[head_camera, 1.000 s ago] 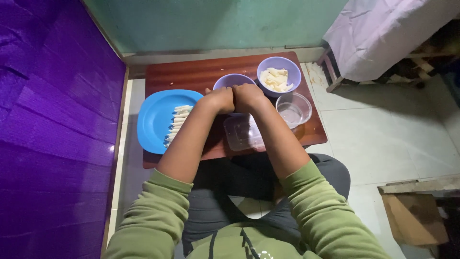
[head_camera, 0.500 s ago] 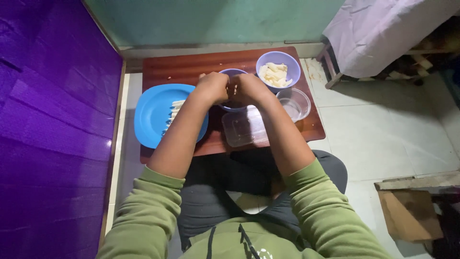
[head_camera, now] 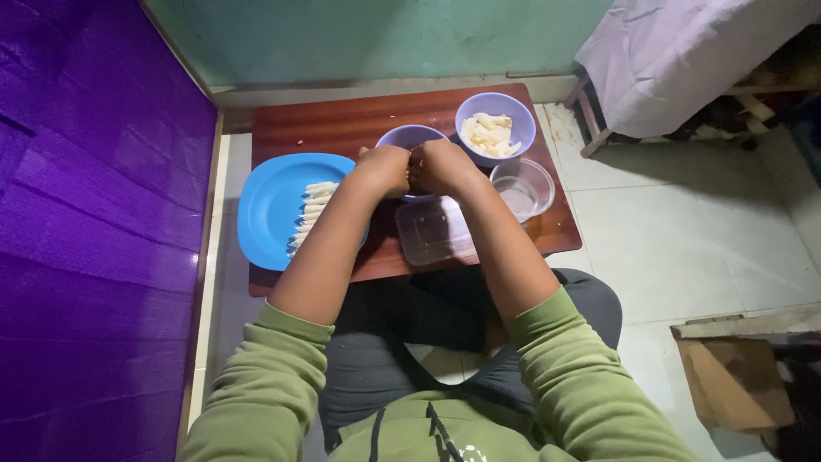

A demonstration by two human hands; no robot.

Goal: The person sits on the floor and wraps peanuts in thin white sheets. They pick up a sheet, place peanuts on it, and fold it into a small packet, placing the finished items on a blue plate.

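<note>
My left hand (head_camera: 385,168) and my right hand (head_camera: 442,167) are pressed together, fingers curled, over a purple bowl (head_camera: 405,137) on a low wooden table (head_camera: 342,124). What lies between the fingers is hidden. A blue plate (head_camera: 274,205) to the left of my hands carries a row of pale rolled pieces (head_camera: 312,210). A second purple bowl (head_camera: 496,128) with pale chunks stands just right of my hands.
A clear round container (head_camera: 523,186) and a clear rectangular lid (head_camera: 434,231) sit near the table's front edge. A purple wall is on the left, a green wall behind. A cloth-covered bed (head_camera: 684,51) stands at the right, a wooden box (head_camera: 735,381) on the tiled floor.
Both hands stay joined over the purple bowl, with only slight shifts of the fingers and of the view.
</note>
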